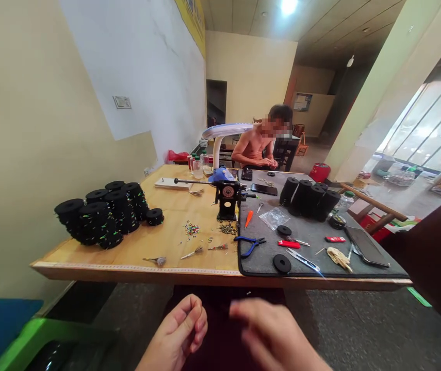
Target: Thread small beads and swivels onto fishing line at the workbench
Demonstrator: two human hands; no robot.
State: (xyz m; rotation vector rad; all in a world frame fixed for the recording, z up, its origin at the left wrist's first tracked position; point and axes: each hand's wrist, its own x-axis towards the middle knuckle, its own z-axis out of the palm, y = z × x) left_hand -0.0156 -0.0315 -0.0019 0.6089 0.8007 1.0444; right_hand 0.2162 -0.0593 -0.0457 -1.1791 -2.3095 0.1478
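Observation:
My left hand is held below the table's front edge, thumb and fingers pressed together; anything between them is too small to make out. To its right, my right hand is blurred by motion, and its fingertips are smeared. The two hands are apart. Beyond them on the wooden table lie small bundles, a pile of coloured beads and a black winding device. Blue pliers, silver snips and black foam discs rest on the grey mat.
Stacked black spools stand at the table's left, and more black rolls on the mat's right. A white lamp rises behind the device. Another person sits beyond the table. A green stool is at lower left.

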